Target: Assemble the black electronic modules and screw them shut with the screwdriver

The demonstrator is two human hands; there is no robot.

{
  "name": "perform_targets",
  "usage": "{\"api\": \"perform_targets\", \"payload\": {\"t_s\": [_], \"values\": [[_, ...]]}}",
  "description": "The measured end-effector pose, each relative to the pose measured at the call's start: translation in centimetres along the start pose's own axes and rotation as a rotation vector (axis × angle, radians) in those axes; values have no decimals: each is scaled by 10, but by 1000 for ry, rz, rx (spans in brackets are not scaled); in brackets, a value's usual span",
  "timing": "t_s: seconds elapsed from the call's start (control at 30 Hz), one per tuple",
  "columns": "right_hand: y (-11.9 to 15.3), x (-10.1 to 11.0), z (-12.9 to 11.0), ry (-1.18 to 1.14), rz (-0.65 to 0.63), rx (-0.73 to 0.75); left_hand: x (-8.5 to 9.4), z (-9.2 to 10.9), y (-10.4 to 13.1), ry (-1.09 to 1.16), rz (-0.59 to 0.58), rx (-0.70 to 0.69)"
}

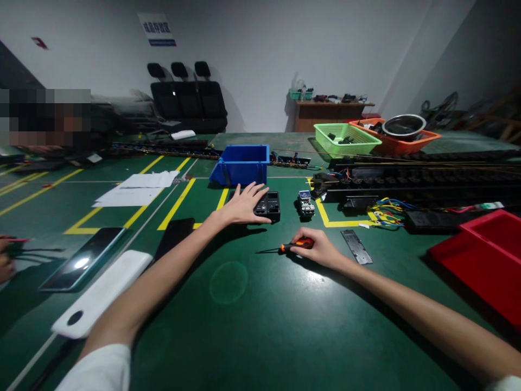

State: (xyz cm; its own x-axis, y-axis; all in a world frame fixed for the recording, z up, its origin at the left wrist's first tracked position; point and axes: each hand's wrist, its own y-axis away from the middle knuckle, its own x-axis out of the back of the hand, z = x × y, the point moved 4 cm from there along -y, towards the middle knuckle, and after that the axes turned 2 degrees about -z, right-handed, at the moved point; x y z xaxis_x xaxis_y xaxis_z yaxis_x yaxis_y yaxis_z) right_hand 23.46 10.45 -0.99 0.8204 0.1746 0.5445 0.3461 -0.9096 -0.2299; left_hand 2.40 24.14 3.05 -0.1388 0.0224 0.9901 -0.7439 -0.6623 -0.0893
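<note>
My left hand (245, 204) lies with spread fingers on the left part of a black device (269, 205), just in front of a blue bin (245, 164). My right hand (315, 247) is closed around the orange and black handle of a screwdriver (286, 247), whose shaft points left, low over the green table. A small metallic component (305, 205) sits right of the black device. Beside my right hand, a flat dark plate (356, 247) lies on the table.
Phones (83, 259), a white slab-like device (103, 293) and papers (136, 189) lie left. At right are a red bin (484, 263), wires (386, 210) and long black assemblies (391, 182). Green (345, 138) and orange baskets (413, 145) stand behind. Another person's hand (5, 260) shows at far left.
</note>
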Motion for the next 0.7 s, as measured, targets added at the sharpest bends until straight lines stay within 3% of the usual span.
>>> {"api": "perform_targets", "payload": {"t_s": [0.17, 0.4, 0.53, 0.7], "values": [[3, -5, -10, 244, -59, 187, -5, 18, -19, 27, -25, -74], [7, -18, -14, 523, -122, 355, -14, 16, -34, 51, 46, -128], [9, -23, -14, 609, -139, 438, -5, 29, -26, 119, 198, -210], [16, -27, -19, 638, -186, 535, 4, 68, 7, 241, 336, -303]]}}
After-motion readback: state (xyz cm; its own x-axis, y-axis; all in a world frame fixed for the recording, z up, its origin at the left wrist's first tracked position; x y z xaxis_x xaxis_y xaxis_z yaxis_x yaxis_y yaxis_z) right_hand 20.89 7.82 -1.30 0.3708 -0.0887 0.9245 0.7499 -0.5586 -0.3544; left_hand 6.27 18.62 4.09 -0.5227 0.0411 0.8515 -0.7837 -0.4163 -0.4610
